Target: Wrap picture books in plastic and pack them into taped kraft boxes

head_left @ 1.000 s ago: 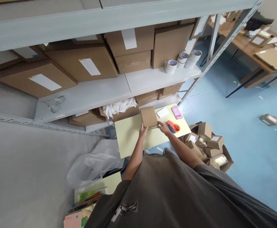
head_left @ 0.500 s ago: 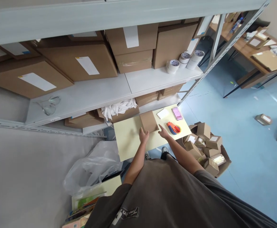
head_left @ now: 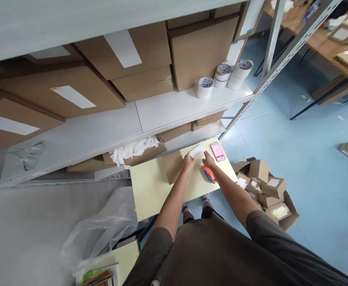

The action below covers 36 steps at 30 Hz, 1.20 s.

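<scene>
On the pale yellow table (head_left: 150, 190), a small stack of white labels (head_left: 197, 151) lies between my hands. My left hand (head_left: 188, 163) grips its left edge, fingers closed. At the right edge, my right hand (head_left: 208, 160) has its fingertips pinched against the labels; the exact contact is small in view. A closed cardboard box (head_left: 172, 166) sits just left of my left hand, partly behind the forearm. Below my right hand lies an orange and blue tape dispenser (head_left: 210, 174), partly covered by the forearm. A phone with a pink screen (head_left: 218, 152) rests to the right.
A large carton (head_left: 291, 210) of small boxes stands on the floor at right. Shelving (head_left: 108, 123) ahead carries big cartons and tape rolls (head_left: 205, 87). White slips (head_left: 135, 149) fill a box on the lower shelf. A clear plastic bag (head_left: 102, 226) hangs at left.
My left hand has let go of the cardboard box and moved right and up to the white labels. My right hand has moved up to their right edge. The view has shifted.
</scene>
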### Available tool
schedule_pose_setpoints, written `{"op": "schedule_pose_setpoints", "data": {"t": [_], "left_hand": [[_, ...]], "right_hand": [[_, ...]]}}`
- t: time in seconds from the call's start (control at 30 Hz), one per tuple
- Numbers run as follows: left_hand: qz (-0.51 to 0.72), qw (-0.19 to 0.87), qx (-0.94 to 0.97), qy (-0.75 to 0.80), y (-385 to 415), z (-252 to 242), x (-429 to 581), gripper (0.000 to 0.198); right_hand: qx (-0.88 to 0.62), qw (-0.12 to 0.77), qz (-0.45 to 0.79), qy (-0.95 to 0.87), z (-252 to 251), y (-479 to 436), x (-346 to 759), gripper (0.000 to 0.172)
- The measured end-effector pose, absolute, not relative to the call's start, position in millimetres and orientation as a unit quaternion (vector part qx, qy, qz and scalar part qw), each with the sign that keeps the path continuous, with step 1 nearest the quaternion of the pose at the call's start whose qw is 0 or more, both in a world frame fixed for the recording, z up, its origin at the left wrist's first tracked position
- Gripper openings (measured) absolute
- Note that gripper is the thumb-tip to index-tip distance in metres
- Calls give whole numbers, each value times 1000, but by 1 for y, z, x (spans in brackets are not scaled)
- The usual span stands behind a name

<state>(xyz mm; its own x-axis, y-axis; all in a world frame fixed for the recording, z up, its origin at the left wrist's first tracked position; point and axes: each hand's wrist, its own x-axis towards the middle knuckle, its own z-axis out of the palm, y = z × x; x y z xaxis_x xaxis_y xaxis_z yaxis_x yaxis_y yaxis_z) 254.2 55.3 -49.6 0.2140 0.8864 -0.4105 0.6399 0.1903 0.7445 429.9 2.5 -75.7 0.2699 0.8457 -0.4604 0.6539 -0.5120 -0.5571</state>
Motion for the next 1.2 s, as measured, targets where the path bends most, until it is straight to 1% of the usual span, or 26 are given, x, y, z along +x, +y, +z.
{"op": "schedule_pose_setpoints", "data": {"t": [0.17,0.3,0.47,0.6,0.73,0.8,0.9,1.0,1.13,1.2], "left_hand": [[66,424,626,651,85,-90,286,70],[48,407,596,690,95,-112,295,69],[29,389,589,707,100,-116,297,60],[2,387,609,692,104,-116,296,50],[5,383,594,707,108,-116,296,52],[12,379,591,712,109,-115,296,49],[44,363,621,693,108,-108,297,29],[105,360,669,642,105,-96,295,14],[155,390,699,578,102,-73,287,10],[172,403,706,556,101,-60,281,12]], "right_hand": [[-763,67,399,-504,-114,33,444,86],[-746,6,384,-544,-130,38,444,86],[-717,-41,373,-588,-127,34,447,82],[-698,-57,368,-612,-123,31,452,82],[-683,-64,363,-631,-120,31,451,83],[-680,-64,370,-629,-119,32,450,82],[-686,-23,392,-613,-116,31,453,82],[-721,97,383,-569,-110,29,462,78],[-752,265,382,-467,-91,32,476,73],[-730,316,410,-445,-78,35,481,61]]}}
